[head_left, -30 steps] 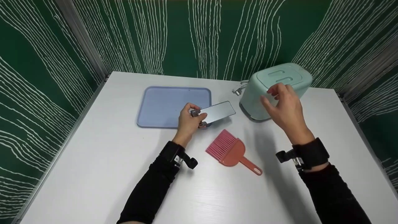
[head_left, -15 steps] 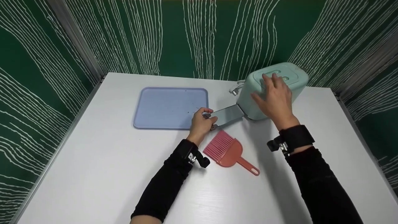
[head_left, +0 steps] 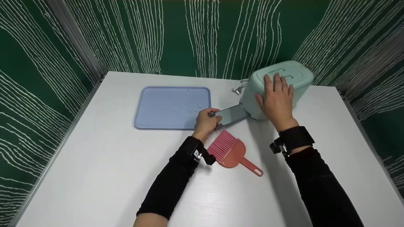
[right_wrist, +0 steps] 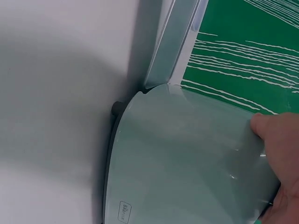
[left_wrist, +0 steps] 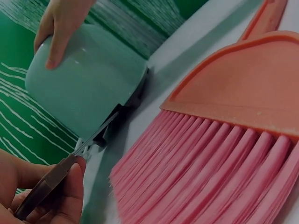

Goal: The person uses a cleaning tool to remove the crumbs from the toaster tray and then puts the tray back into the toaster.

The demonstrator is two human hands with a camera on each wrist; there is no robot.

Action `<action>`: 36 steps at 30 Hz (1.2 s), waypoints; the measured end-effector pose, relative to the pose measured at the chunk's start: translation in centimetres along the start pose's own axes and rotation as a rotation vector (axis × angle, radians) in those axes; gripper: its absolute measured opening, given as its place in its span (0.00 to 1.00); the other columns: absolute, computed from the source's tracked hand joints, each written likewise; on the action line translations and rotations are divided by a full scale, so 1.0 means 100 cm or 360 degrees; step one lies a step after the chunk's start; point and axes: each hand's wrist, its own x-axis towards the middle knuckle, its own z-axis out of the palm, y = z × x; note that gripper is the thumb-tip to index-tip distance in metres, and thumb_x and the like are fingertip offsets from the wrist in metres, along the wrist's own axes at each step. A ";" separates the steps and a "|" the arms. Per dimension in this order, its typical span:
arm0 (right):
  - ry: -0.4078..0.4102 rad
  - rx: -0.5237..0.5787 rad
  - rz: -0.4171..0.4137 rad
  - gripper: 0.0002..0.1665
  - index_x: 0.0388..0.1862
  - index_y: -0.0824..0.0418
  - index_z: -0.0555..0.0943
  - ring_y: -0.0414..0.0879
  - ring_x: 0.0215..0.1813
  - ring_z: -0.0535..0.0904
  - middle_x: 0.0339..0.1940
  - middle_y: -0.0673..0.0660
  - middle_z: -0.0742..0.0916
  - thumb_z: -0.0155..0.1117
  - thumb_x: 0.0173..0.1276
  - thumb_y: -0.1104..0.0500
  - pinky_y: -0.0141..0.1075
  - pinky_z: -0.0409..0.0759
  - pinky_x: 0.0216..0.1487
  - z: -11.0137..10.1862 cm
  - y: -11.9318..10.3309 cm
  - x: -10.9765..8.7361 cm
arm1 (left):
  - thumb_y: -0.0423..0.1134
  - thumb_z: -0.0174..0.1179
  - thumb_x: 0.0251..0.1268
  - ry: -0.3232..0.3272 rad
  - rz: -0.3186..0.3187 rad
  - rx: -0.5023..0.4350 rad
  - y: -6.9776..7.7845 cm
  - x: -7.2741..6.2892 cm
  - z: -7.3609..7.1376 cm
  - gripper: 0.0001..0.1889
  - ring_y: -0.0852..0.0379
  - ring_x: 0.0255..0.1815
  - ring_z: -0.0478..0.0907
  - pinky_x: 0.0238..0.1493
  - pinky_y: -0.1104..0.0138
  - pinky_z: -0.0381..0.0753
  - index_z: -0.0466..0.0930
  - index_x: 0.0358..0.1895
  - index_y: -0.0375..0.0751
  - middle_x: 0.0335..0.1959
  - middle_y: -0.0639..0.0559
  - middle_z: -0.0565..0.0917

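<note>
The pale green toaster (head_left: 257, 93) stands at the back right. My left hand (head_left: 206, 123) pinches the grey end of a thin, flat metal crumb tray (head_left: 233, 114) between thumb and fingers. The tray's far end meets the slot low on the toaster's end wall; how deep it sits is hidden. In the left wrist view, the tray (left_wrist: 96, 135) appears edge-on at the dark opening. My right hand (head_left: 277, 104) rests on the toaster's top edge, fingers extended over the top and thumb against the side. The right wrist view shows the tray (right_wrist: 172, 44) reaching the toaster's lower corner.
A blue tray (head_left: 172, 108) with dark crumbs lies left of my left hand. An orange dustpan (head_left: 235, 154) with a pink brush (head_left: 222, 145) lies in front of the toaster. A plug (head_left: 237, 90) lies beside the toaster near the patterned green wall.
My left hand has moved right, bringing the crumb tray from in front of the blue tray to the toaster's slot. My right hand has come down from the air onto the toaster.
</note>
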 end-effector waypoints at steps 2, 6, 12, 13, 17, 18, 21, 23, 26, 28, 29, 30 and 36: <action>0.0000 -0.0005 0.0006 0.43 0.85 0.65 0.61 0.74 0.86 0.57 0.85 0.76 0.63 0.66 0.81 0.51 0.76 0.52 0.84 0.002 0.001 0.000 | 0.25 0.65 0.72 0.0009 0.0001 0.0008 0.000 0.000 0.002 0.15 0.60 0.29 0.77 0.30 0.72 0.86 0.86 0.59 0.35 0.54 0.44 0.79; -0.0002 -0.0019 0.0016 0.42 0.85 0.65 0.61 0.74 0.86 0.57 0.85 0.76 0.63 0.65 0.81 0.50 0.76 0.52 0.85 0.004 0.001 -0.001 | 0.26 0.66 0.71 0.0028 -0.0016 0.0028 0.000 0.001 0.005 0.15 0.59 0.29 0.79 0.31 0.72 0.88 0.86 0.58 0.36 0.52 0.44 0.80; -0.0018 -0.0027 0.0025 0.42 0.85 0.65 0.60 0.74 0.86 0.56 0.85 0.76 0.62 0.64 0.82 0.49 0.76 0.50 0.85 0.007 0.001 0.000 | 0.24 0.67 0.68 0.0043 -0.0039 0.0007 -0.002 0.003 0.015 0.16 0.58 0.32 0.80 0.31 0.72 0.88 0.87 0.57 0.36 0.48 0.47 0.80; -0.0020 -0.0029 0.0024 0.42 0.85 0.64 0.60 0.74 0.86 0.57 0.85 0.76 0.62 0.64 0.82 0.49 0.76 0.50 0.85 0.007 0.000 0.000 | 0.24 0.67 0.67 0.0060 -0.0032 0.0014 -0.003 0.003 0.016 0.16 0.58 0.32 0.80 0.30 0.72 0.87 0.88 0.56 0.36 0.46 0.48 0.80; -0.0029 -0.0034 0.0033 0.42 0.85 0.64 0.60 0.73 0.86 0.57 0.85 0.76 0.62 0.64 0.82 0.49 0.75 0.50 0.85 0.007 0.000 0.001 | 0.24 0.66 0.69 0.0072 -0.0047 -0.0059 -0.003 0.006 0.022 0.14 0.58 0.31 0.78 0.28 0.73 0.84 0.87 0.55 0.35 0.42 0.49 0.79; -0.0025 -0.0037 0.0035 0.42 0.85 0.64 0.61 0.73 0.85 0.57 0.85 0.76 0.63 0.64 0.82 0.49 0.75 0.51 0.85 0.006 0.000 0.001 | 0.23 0.65 0.69 0.0070 -0.0063 -0.0100 -0.003 0.006 0.022 0.14 0.58 0.31 0.79 0.28 0.73 0.85 0.87 0.55 0.34 0.41 0.49 0.78; -0.0033 -0.0042 0.0040 0.42 0.85 0.63 0.60 0.73 0.85 0.57 0.85 0.75 0.62 0.64 0.82 0.49 0.74 0.50 0.86 0.006 0.000 0.001 | 0.22 0.64 0.69 0.0067 -0.0091 -0.0178 -0.003 0.007 0.025 0.13 0.56 0.30 0.79 0.27 0.72 0.85 0.86 0.54 0.33 0.40 0.47 0.79; -0.0027 -0.0043 0.0039 0.42 0.85 0.63 0.60 0.73 0.85 0.57 0.85 0.76 0.63 0.64 0.82 0.48 0.74 0.51 0.86 0.005 0.000 0.001 | 0.23 0.64 0.70 0.0073 -0.0085 -0.0140 -0.004 0.007 0.027 0.12 0.57 0.29 0.79 0.26 0.72 0.85 0.86 0.53 0.33 0.38 0.48 0.81; -0.0008 -0.0045 0.0028 0.42 0.85 0.64 0.61 0.73 0.85 0.58 0.85 0.76 0.63 0.64 0.82 0.49 0.75 0.51 0.85 0.006 0.001 0.000 | 0.24 0.63 0.70 0.0082 -0.0045 -0.0049 -0.006 0.007 0.031 0.12 0.58 0.28 0.77 0.24 0.72 0.80 0.86 0.53 0.34 0.34 0.50 0.79; 0.0011 -0.0048 0.0017 0.41 0.84 0.64 0.61 0.73 0.85 0.58 0.84 0.76 0.63 0.63 0.82 0.49 0.75 0.51 0.85 0.006 0.001 -0.001 | 0.24 0.63 0.71 0.0086 -0.0020 0.0007 -0.007 0.007 0.034 0.12 0.59 0.26 0.74 0.24 0.72 0.77 0.86 0.54 0.35 0.32 0.51 0.78; 0.0018 -0.0048 0.0013 0.41 0.84 0.64 0.61 0.73 0.84 0.58 0.84 0.76 0.63 0.64 0.82 0.49 0.75 0.52 0.85 0.007 0.001 -0.001 | 0.24 0.62 0.71 0.0088 -0.0010 0.0022 -0.008 0.007 0.036 0.12 0.59 0.26 0.74 0.24 0.72 0.76 0.86 0.54 0.35 0.31 0.52 0.77; 0.0022 -0.0052 0.0009 0.41 0.84 0.64 0.62 0.73 0.84 0.58 0.84 0.76 0.64 0.63 0.82 0.49 0.75 0.52 0.85 0.007 0.001 -0.001 | 0.24 0.62 0.71 0.0092 0.0000 0.0038 -0.009 0.008 0.037 0.13 0.60 0.26 0.73 0.24 0.72 0.76 0.86 0.55 0.35 0.31 0.52 0.77; -0.0016 -0.0080 0.0030 0.42 0.85 0.63 0.60 0.73 0.85 0.57 0.85 0.75 0.62 0.62 0.83 0.48 0.74 0.51 0.86 0.006 0.001 -0.002 | 0.28 0.64 0.71 0.0152 0.0030 0.0291 -0.007 0.009 0.045 0.14 0.61 0.24 0.75 0.21 0.74 0.74 0.86 0.56 0.39 0.33 0.54 0.79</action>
